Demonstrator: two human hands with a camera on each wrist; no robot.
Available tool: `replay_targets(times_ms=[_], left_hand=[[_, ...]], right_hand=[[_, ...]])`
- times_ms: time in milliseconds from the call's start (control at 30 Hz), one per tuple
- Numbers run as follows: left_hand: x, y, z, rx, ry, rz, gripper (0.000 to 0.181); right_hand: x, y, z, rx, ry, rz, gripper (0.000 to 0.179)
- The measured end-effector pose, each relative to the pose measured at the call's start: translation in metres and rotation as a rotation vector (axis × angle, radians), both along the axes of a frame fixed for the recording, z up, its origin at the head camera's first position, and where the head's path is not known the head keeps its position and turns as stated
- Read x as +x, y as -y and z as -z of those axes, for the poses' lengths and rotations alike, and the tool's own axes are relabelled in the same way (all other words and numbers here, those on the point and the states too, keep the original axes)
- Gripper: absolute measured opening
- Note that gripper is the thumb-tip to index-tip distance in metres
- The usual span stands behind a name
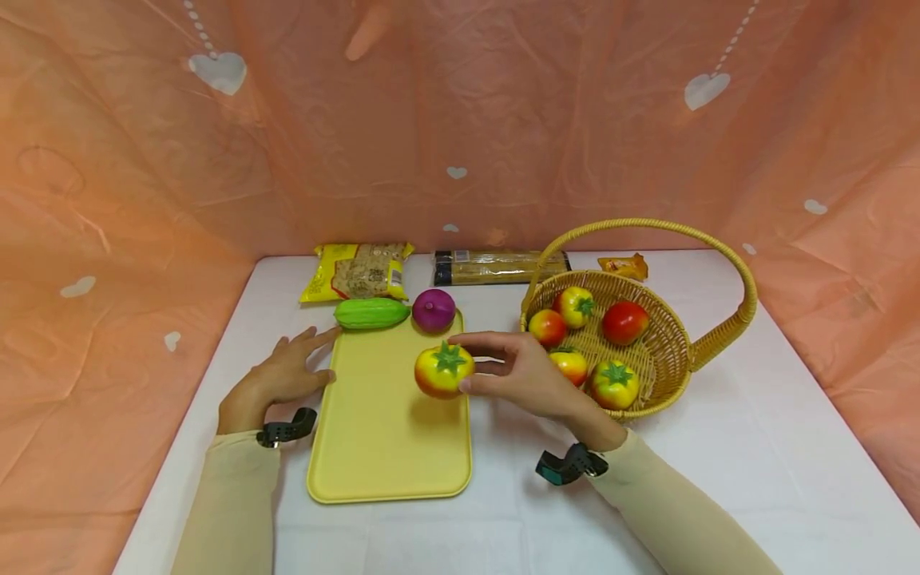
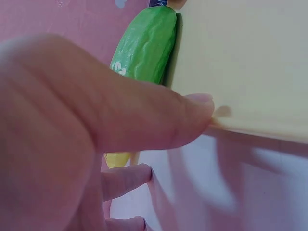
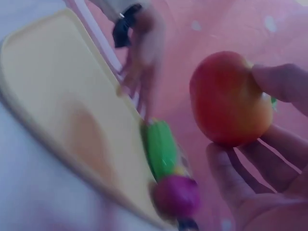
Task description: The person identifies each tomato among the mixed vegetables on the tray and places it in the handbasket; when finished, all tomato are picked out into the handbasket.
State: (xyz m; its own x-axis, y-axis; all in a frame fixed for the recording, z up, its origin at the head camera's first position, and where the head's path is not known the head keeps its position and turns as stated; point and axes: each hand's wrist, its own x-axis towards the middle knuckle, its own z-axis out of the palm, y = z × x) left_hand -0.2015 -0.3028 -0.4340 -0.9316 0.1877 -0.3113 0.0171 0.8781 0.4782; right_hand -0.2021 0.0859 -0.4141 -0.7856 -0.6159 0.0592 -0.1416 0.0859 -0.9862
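Observation:
Held above the yellow tray point(image 1: 391, 447) is a red-and-yellow tomato point(image 1: 438, 375) with a green leafy top. The right hand point(image 1: 528, 375) pinches it between thumb and fingers, as the right wrist view also shows. Beside the tray's left edge lies the left hand point(image 1: 291, 369), its fingers spread and fairly straight. In the left wrist view its thumb point(image 2: 159, 115) touches the tray's rim. A green ridged gourd point(image 1: 370, 313) and a purple round vegetable point(image 1: 434, 311) sit at the far end of the tray.
Right of the tray stands a wicker basket point(image 1: 672, 335) with a tall arched handle and several red and yellow fruits or tomatoes inside. Along the back lie a yellow food bag point(image 1: 359, 271), a long pack of noodles point(image 1: 496, 268) and a small orange packet point(image 1: 624, 266).

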Motion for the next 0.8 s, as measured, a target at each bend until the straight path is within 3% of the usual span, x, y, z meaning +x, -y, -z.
replay_targets(times_ms=[267, 467, 667, 800], left_hand=[[-0.001, -0.001, 0.0, -0.012, 0.02, -0.015, 0.083], [-0.001, -0.001, 0.002, -0.02, 0.023, -0.021, 0.083], [-0.001, -0.001, 0.002, -0.024, 0.028, -0.022, 0.084], [-0.001, 0.0, 0.002, -0.031, 0.035, -0.029, 0.084]], right_hand=[[0.007, -0.081, -0.009, 0.076, -0.019, 0.148, 0.052], [0.014, -0.137, -0.021, 0.127, -0.017, 0.194, 0.045], [0.018, -0.172, -0.027, 0.366, -0.081, 0.284, 0.049], [0.02, -0.176, -0.029, 0.444, -0.114, 0.244, 0.051]])
